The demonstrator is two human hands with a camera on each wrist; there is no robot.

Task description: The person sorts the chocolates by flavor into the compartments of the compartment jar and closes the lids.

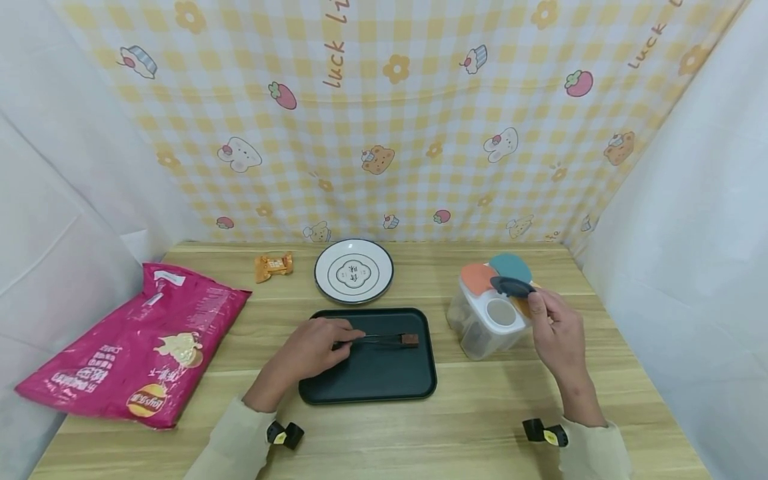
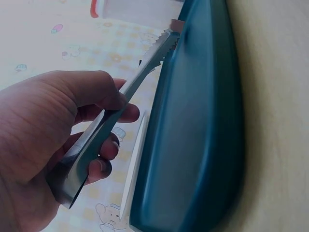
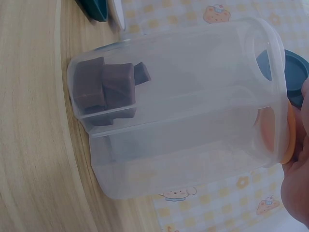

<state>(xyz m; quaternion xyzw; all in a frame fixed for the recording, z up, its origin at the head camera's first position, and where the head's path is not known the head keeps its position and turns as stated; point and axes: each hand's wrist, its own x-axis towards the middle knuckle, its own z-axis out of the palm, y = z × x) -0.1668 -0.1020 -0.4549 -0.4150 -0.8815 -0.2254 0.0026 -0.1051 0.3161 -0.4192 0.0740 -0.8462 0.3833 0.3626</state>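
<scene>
My left hand [image 1: 321, 345] grips a pair of metal tongs [image 2: 91, 145] with serrated tips, thumb on one arm and fingers on the other. A small brown cube [image 1: 410, 341], like a chocolate piece, sits at the tong tips over the dark tray [image 1: 372, 387]. At the right, my right hand [image 1: 558, 327] pinches a dark blue round lid [image 1: 513, 287], raised beside an uncovered round opening in the clear container [image 3: 193, 87]. Several brown cubes [image 3: 104, 87] lie at the bottom of one compartment. Orange, teal and yellow-orange lids cover the container's other openings.
A white plate [image 1: 354, 271] with a dark rim stands behind the tray. To its left lies an orange-wrapped sweet [image 1: 273, 266]. A large magenta crisp bag [image 1: 138, 347] takes up the table's left side. A patterned curtain [image 1: 384, 120] hangs along the back edge.
</scene>
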